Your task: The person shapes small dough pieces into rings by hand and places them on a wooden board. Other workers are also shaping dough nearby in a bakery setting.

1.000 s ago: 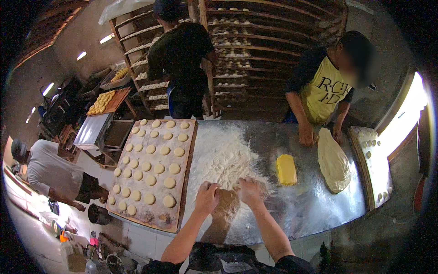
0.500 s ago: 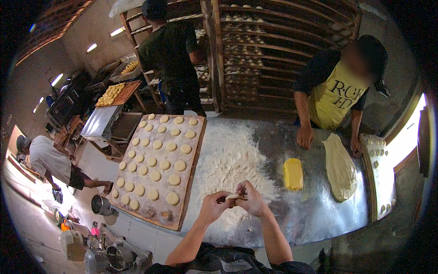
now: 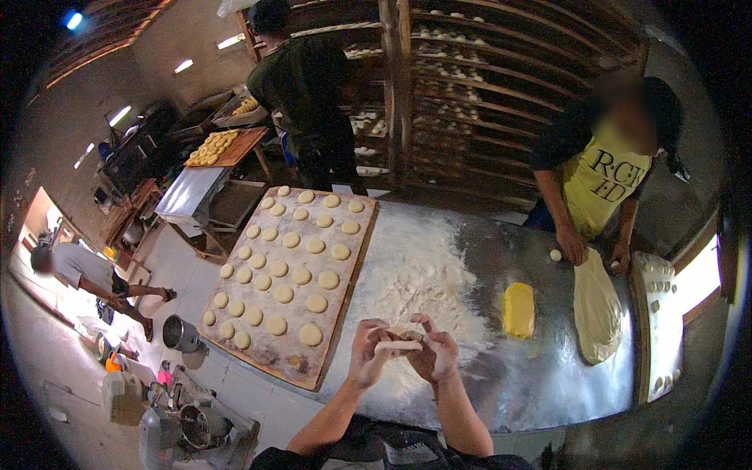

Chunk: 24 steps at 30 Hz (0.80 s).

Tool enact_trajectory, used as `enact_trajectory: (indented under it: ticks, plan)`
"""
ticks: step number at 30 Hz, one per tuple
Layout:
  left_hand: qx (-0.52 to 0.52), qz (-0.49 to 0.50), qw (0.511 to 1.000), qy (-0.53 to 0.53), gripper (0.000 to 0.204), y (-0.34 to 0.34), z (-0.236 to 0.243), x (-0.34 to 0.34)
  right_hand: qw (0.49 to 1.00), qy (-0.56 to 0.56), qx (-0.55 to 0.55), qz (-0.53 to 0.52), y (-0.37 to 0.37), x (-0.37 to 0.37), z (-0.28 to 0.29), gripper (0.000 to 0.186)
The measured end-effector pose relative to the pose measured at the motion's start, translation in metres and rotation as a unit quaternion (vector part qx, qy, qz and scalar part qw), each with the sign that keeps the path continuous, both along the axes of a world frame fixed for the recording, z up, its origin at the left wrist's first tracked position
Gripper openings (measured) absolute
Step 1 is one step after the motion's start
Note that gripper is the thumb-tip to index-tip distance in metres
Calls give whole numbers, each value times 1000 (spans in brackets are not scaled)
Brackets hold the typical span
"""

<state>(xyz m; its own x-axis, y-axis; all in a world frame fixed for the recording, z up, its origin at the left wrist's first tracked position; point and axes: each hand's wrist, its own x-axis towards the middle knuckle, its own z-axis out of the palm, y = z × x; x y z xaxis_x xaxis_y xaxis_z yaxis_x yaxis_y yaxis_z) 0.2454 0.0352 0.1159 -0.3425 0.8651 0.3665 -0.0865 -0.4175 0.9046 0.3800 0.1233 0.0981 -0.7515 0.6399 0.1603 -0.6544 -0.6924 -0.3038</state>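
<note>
Both the left hand [image 3: 366,356] and the right hand [image 3: 436,356] are partly curled, gripping one flattened piece of dough [image 3: 398,345] between them above the floury counter [image 3: 540,392]. Half a second ago less of it showed; now its long pale edge is visible. A small dough ball [image 3: 555,254] has appeared beside the co-worker's hand [image 3: 576,250], now at the large dough slab [image 3: 598,313].
</note>
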Motion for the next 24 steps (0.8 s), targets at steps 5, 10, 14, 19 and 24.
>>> enact_trajectory:
  ticks: [5, 10, 14, 19, 24]
  plan:
    - [-60, -25, 974, -216, 33, -6, 8, -10, 946, -282, 157, -39, -21, -24, 16, 40]
    - [-124, 203, 892, 385, 34, -17, 3, -18, 975, -206, 12, -80, -45, -45, 25, 64]
    - [-174, 185, 883, 395, 34, -36, -1, -32, 899, -324, 288, -63, -52, -57, 30, 88]
    - [-115, 158, 901, 387, 28, -61, 4, -61, 869, -391, 300, -32, -68, -82, 27, 93]
    - [-130, 176, 956, 194, 23, -89, 11, -93, 943, -227, 235, -63, -96, -113, 17, 81]
